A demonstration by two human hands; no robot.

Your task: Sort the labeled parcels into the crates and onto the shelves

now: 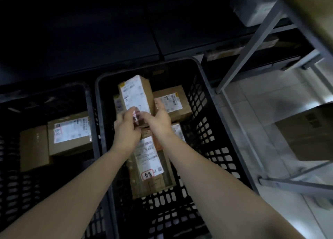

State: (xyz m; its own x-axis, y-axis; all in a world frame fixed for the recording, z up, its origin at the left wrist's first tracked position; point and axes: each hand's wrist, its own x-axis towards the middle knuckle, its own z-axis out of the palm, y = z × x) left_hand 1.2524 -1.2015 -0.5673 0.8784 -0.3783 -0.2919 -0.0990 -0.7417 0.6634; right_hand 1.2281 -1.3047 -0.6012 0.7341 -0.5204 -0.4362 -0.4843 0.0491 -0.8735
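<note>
parcel [135,94]: above far half of middle crate [97,102], long axis pointing away from the person | left hand [126,129]: pinches its near end | right hand [159,118]: fingers curled round its right side | both hands equally near

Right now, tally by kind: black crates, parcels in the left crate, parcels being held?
Black crates: 2 (left crate, right crate)
Parcels in left crate: 2 (labelled parcel, plain parcel)
Held parcel: 1
Total: 5
</note>
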